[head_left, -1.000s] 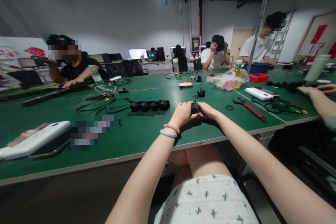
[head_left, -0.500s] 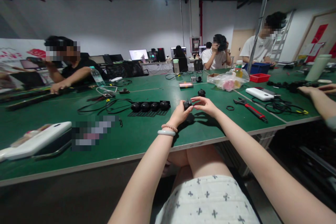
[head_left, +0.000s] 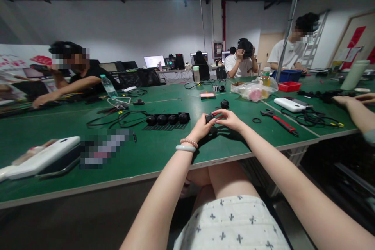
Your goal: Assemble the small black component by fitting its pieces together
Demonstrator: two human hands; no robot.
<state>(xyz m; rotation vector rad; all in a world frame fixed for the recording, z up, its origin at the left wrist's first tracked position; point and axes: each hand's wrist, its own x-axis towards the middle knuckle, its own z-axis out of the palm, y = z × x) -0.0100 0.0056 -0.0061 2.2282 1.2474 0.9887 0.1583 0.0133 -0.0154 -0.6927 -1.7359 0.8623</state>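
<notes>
A small black part (head_left: 209, 117) is held over the green table (head_left: 164, 148), close to its front edge; its exact kind I cannot make out. My left hand (head_left: 202, 127) grips it from the left, with a beaded bracelet and a pale bangle on the wrist. My right hand (head_left: 229, 120) has its fingers pinched at the right side of the same part, partly hiding it. Just beyond the hands lies another small black piece (head_left: 224, 104). To their left stands a row of several rounded black parts (head_left: 167, 119) on a slotted strip.
At right lie a black ring (head_left: 256, 120), a red-handled adjustable wrench (head_left: 279, 122) and a white power bank (head_left: 289, 105). A plastic bag (head_left: 253, 90) sits farther back. Black cables (head_left: 117, 117) and a white device (head_left: 49, 155) are on the left. Co-workers sit around the table.
My right fingers have closed in on the black part, which has turned slightly. My left hand stays nearly in place. The co-worker at left has moved an arm farther left.
</notes>
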